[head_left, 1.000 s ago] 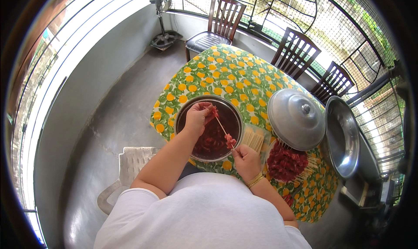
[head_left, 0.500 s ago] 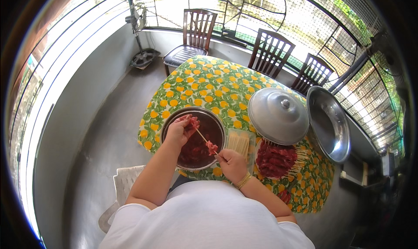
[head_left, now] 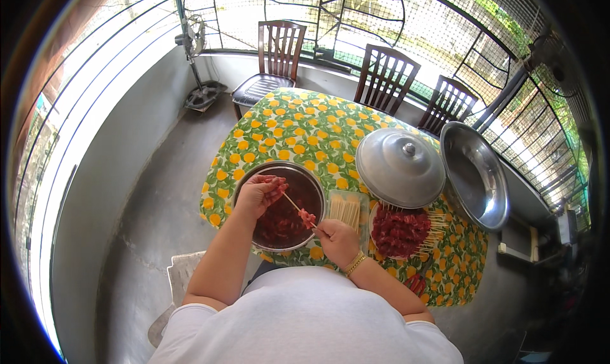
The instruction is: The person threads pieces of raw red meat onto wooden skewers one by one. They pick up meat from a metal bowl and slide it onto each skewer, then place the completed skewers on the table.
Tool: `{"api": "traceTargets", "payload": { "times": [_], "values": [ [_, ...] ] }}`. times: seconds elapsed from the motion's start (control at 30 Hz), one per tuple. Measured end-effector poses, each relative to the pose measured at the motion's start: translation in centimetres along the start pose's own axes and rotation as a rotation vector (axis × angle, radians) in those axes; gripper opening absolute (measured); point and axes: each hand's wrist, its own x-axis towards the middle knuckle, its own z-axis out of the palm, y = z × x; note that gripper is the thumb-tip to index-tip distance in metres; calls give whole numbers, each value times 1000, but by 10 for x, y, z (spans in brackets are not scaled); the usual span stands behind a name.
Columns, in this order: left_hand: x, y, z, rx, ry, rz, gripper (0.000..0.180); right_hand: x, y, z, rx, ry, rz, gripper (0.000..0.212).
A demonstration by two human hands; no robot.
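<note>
Over a round metal pot (head_left: 322, 219) of dark red meat pieces, my left hand (head_left: 255, 196) is closed on a piece of raw meat (head_left: 274, 185) at the tip of a bamboo skewer (head_left: 291, 202). My right hand (head_left: 338, 240) pinches the skewer's lower end, just below another meat piece (head_left: 307, 218) threaded on it. Beside my right hand lies a clear container (head_left: 347, 206) of bare skewers. Farther right, a plate (head_left: 373, 237) carries a heap of threaded meat skewers (head_left: 400, 229), their bare ends sticking out to the right.
A domed metal lid (head_left: 397, 167) lies behind the plate, and a wide metal basin (head_left: 473, 173) leans at the table's right edge. Red-handled tools (head_left: 416, 284) lie near my right forearm. Dark chairs (head_left: 279, 55) stand beyond the fruit-patterned tablecloth (head_left: 298, 122); a pale chair (head_left: 184, 278) is at lower left.
The view has shifted slightly. My left hand keeps hold of the meat at the skewer's tip, its fingers now closer around it; my right hand's grip looks the same.
</note>
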Motion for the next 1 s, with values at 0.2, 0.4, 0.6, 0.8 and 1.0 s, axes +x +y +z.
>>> {"api": "traceTargets", "payload": {
  "times": [0.2, 0.4, 0.6, 0.8, 1.0],
  "values": [
    [-4, -9, 8, -22, 16, 74, 23, -3, -1, 1, 16, -23, 90, 14],
    [3, -18, 6, 145, 65, 91, 31, -6, 3, 3, 0, -12, 65, 12],
    [9, -21, 2, 251, 75, 56, 30, -3, 12, 5, 6, -35, 64, 14],
    [21, -16, -6, 65, 5, -78, 32, 2, 21, 12, 77, -68, 96, 15],
    [23, -19, -2, 77, -42, -84, 35, 7, 25, 20, 154, -78, 144, 16]
  ]
}}
